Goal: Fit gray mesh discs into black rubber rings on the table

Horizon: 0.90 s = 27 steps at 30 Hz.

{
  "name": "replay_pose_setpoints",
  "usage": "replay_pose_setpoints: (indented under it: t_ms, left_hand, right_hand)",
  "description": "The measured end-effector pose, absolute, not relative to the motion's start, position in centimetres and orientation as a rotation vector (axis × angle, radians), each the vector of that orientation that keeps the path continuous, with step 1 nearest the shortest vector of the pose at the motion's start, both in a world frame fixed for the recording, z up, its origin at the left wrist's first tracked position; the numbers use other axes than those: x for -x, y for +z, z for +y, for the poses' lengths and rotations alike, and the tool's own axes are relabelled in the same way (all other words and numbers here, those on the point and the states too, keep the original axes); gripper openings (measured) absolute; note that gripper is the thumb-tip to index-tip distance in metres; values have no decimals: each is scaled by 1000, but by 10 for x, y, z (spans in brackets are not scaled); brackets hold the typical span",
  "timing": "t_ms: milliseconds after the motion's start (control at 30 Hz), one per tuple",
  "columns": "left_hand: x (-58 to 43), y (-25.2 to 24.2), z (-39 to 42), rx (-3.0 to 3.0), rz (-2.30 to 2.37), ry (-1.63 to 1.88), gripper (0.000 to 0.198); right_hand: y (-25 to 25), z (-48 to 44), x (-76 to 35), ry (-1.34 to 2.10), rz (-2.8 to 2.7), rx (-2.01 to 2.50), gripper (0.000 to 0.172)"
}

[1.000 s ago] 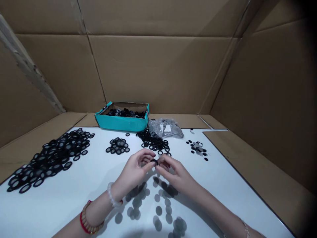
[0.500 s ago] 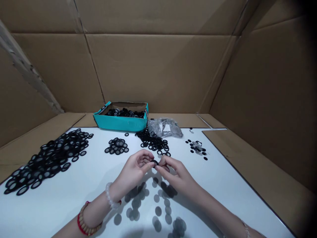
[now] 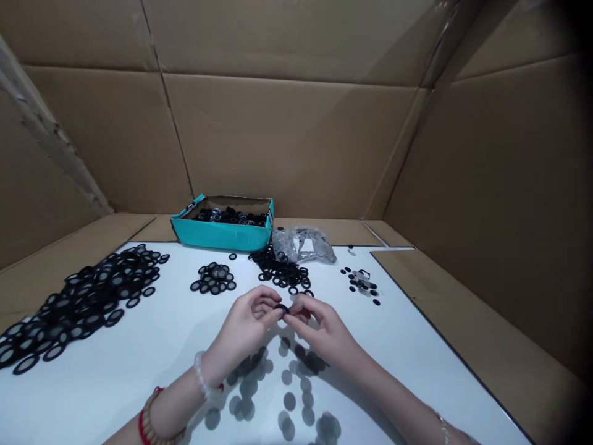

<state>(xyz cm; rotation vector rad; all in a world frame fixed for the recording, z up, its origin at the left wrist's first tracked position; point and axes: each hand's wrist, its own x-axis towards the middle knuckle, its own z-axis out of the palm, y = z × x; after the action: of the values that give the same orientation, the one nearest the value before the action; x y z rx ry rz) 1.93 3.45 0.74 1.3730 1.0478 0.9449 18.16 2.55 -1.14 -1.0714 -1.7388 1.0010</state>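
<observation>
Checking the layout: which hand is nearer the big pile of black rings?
Left. The left hand is right of the big ring pile, apart from it; the right hand is farther right, beyond the left one.

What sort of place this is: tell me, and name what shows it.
Probably a small workstation: a white table walled in by cardboard, a large heap of black rings, and a blue box of small parts.

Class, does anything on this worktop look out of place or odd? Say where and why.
One stray ring lies apart from the ring piles, just in front of the teal box. A small dark disc also sits alone near the table's far edge, beyond the scattered discs on the right.
</observation>
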Motion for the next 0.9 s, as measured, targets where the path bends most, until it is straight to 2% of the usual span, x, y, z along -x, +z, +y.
replay_pose_setpoints:
  t_ms: [167,367,600,833,900]
  left_hand:
    - [-19,6,33,-1580,1152,991,9]
    - [-13,12,37,-1580,1045,891,8]
    - [-15,15,38,-1510,1009,916,14]
    - [-17,12,33,-1553,1097,919,31]
    - [-17,11,33,-1591,1126,918,29]
  right_hand:
    - [-11,24,-182,939,-1746,1064,19]
    - [-13,26,-184,1114,-1759,1121,20]
    - [-7,28,-186,1091,-1762,1094,12]
    - [-9,25,-184,1056,-1750,1049,16]
    - [-10,24,-184,1020,-1758,1031,18]
